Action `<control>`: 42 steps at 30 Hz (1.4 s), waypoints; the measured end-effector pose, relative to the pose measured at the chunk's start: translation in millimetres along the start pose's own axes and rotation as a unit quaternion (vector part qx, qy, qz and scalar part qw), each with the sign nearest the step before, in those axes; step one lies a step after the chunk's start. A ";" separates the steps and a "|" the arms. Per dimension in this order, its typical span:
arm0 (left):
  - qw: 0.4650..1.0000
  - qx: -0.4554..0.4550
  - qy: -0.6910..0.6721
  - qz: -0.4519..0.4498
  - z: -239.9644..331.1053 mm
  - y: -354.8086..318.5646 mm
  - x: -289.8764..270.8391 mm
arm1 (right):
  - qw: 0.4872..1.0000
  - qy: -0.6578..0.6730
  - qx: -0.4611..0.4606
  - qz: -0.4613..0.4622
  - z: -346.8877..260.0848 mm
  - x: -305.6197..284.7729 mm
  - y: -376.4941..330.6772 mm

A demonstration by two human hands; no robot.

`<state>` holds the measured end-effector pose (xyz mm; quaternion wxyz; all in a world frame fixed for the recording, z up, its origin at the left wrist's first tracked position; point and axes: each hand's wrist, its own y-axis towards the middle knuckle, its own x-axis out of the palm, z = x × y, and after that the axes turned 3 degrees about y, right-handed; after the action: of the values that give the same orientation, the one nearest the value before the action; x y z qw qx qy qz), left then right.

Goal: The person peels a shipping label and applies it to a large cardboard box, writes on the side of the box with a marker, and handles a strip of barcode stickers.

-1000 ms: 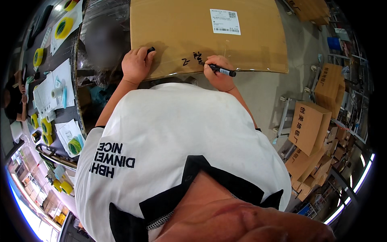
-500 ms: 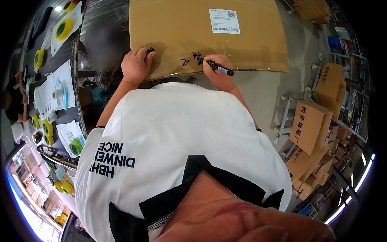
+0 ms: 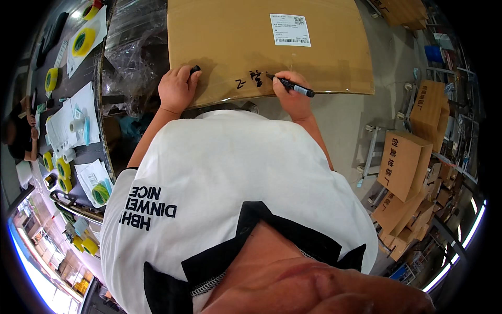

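Note:
A large brown cardboard box [image 3: 225, 39] lies in front of me, with a white printed label [image 3: 290, 30] on its top. Black handwriting [image 3: 255, 79] runs along the edge nearest me. My right hand [image 3: 294, 97] grips a black marker [image 3: 295, 86], its tip at the cardboard just right of the written strokes. At the box's near left corner rests my left hand [image 3: 177, 90], fingers curled round a small black marker cap [image 3: 195, 69] that pokes out by the thumb.
A dark table [image 3: 57, 99] on the left bears yellow tape rolls [image 3: 83, 42], papers [image 3: 86, 123] and a white roll. Clear plastic film [image 3: 128, 57] lies beside the box. Open cartons [image 3: 402, 162] and metal racks stand right. A person's arm [image 3: 32, 128] shows far left.
My right hand has moved slightly right with the marker, away from the last written character. My left hand stays at the box corner.

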<state>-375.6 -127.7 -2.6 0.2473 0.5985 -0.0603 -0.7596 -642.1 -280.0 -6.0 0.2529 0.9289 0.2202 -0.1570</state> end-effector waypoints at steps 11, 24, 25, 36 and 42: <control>1.000 0.002 0.005 -0.003 -0.8 -2.2 0.2 | 0.999 0.038 -0.001 -0.017 -3.4 -4.6 0.7; 1.000 0.006 -0.006 0.008 0.2 -0.2 -0.9 | 1.000 0.001 -0.022 -0.014 -2.8 -7.5 2.8; 1.000 0.010 -0.007 0.011 0.6 -0.1 -1.3 | 1.000 0.013 -0.017 -0.009 -2.0 -7.0 1.0; 1.000 0.005 0.001 -0.002 -0.5 -0.7 0.5 | 0.999 0.040 0.007 0.032 7.2 -13.5 -2.6; 1.000 0.024 0.012 0.013 -4.8 -1.0 5.3 | 1.000 -0.024 0.002 0.020 0.4 -18.5 8.2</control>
<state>-372.3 -128.3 -9.0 0.2435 0.6121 -0.0830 -0.7478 -654.0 -292.7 4.4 0.2592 0.9295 0.1955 -0.1748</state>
